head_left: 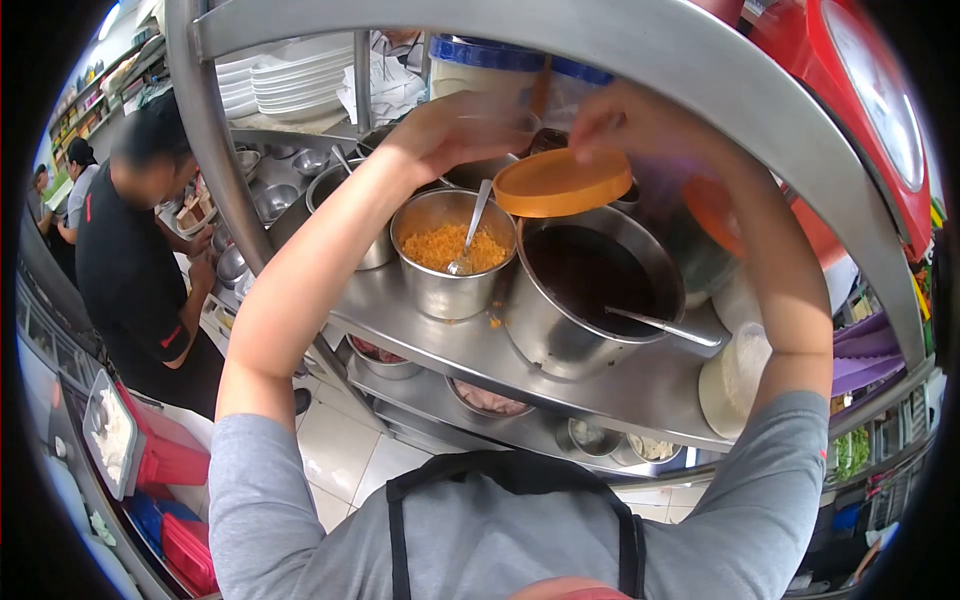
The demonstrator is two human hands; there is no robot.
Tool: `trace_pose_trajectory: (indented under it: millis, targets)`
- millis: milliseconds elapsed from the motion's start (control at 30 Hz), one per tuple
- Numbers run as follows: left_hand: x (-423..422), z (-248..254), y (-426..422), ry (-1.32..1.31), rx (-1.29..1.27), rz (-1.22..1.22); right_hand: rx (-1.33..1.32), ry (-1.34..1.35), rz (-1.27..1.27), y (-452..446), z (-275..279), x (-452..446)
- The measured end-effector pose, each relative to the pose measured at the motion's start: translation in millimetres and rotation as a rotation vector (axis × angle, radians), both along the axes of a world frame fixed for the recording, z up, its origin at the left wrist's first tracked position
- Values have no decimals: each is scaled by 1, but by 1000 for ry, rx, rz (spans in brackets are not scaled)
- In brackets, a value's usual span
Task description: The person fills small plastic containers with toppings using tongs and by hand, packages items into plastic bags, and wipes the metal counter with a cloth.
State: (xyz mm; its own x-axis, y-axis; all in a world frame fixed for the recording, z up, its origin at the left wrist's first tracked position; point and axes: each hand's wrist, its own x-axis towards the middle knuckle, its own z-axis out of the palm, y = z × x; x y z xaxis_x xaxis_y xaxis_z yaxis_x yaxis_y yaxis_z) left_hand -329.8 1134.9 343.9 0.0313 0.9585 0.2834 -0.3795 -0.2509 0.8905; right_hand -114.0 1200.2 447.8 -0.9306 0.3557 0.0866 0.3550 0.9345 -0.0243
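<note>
My right hand pinches the rim of a round orange lid, which is tilted over the back of a big steel pot of dark liquid. A metal utensil handle sticks out over that pot's rim. My left hand is raised at the back of the shelf, near a see-through rounded container. Its fingers are smeared by motion, so whether they grip it is unclear. Below and between the hands stands a smaller steel pot of orange shredded food, with a spoon in it.
A curved steel frame bar arches above my arms. White plates are stacked at the back left. Blue-lidded tubs stand behind. Pans of food sit on the lower shelf. A co-worker in black stands at left.
</note>
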Motion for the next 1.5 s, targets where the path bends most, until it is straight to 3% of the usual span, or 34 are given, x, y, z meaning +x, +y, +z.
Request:
trace_pose_trajectory:
  millis: [67, 133, 267, 367, 433, 467, 533, 567, 633, 700, 767, 867, 967, 1000, 1067, 1200, 1267, 1333, 1367, 1433, 1467, 1500]
  targets:
    - [-2, 6, -7, -3, -28, 39, -94, -51, 143, -21, -14, 20]
    - [-7, 6, -7, -5, -62, 69, 183, 13, 247, -31, -30, 29]
    - [-15, 4, -6, 27, -1, 44, 388, 76, 191, -30, -43, 45]
    - [-10, 13, -25, 22, 22, 77, 438, 260, 117, -39, -29, 77]
    - [-8, 19, -41, 3, 16, 94, 340, 388, -295, -64, -21, 103]
    - [-15, 17, -44, 44, 62, 94, 344, 388, -301, -58, -20, 115]
    - [-23, 16, -48, 50, 69, 94, 846, 370, -303, -46, -25, 136]
    - [-24, 17, -49, 59, 71, 100, 845, 365, -310, -42, -26, 135]
    - [-23, 17, -50, 90, 86, 76, 568, 328, -512, -21, -22, 128]
    - [-22, 12, -47, 128, 146, 120, 341, 340, -290, 24, -10, 138]
    - [-12, 11, -53, 94, 132, 134, 381, 372, -474, 116, -40, 124]
    - [-4, 9, -67, 81, 116, 68, 572, 200, -295, 184, -56, 109]
    - [-12, -1, -82, 63, 155, 67, 500, 56, -294, 199, -58, 98]
    - [-11, 0, -91, 43, 121, 42, 492, 54, -287, 188, -55, 92]
    - [-14, -1, -105, 29, 90, 44, 168, -89, -442, 165, -41, 87]
    - [-24, -16, -132, 27, 75, 31, 96, -79, -488, 151, -37, 84]
    - [-28, -27, -152, 29, 64, 16, 101, 65, -298, 152, -36, 105]
    - [-32, -44, -177, -9, 31, 65, 350, 141, -181, 154, -36, 139]
    - [-33, -53, -189, -25, 12, 79, 251, 349, -188, 126, -41, 162]
    - [-34, -71, -213, 1, -55, 94, 308, 358, -497, 9, -31, 167]
    - [-38, -87, -224, -2, -82, 90, 195, 291, -408, 5, -28, 204]
    - [-39, -102, -233, -25, -140, 115, 110, 530, -707, -49, -39, 206]
